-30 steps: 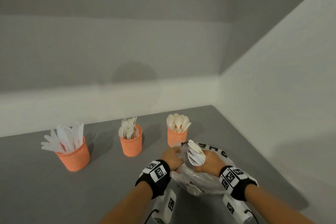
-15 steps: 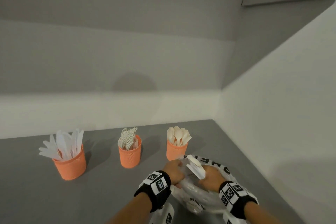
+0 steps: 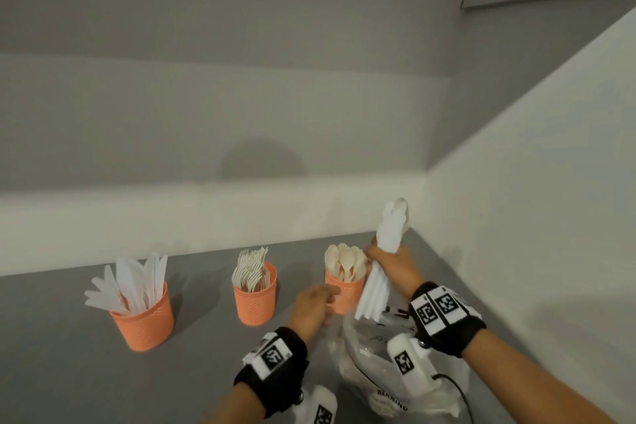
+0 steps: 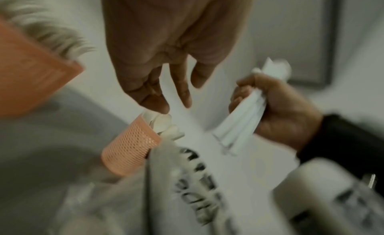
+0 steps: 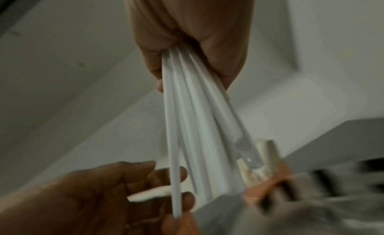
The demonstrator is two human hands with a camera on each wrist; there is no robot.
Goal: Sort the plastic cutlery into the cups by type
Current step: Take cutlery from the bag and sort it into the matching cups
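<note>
Grey tabletop (image 3: 69,372): our right hand (image 3: 390,267) has lifted a white plastic cutlery bundle (image 3: 382,258) out of the clear plastic bag (image 3: 361,365), fingers clamped round it. Our left hand (image 3: 311,308) has let go, fingers loosely apart. Sorting into orange mesh cups (image 3: 254,299) comes next.

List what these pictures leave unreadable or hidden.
- Type of the white cutlery bundle in the right hand: head view too small, wrist views blurred.
- Plastic bag contents: hidden by crinkled film and the wrist camera.
- Bag print: only "WARNING" reads.
- Left hand: motion-blurred; whether it touches the spoon cup is unclear.

Bag (image 3: 375,368) before, perhaps touching, cup (image 3: 345,293)
</note>
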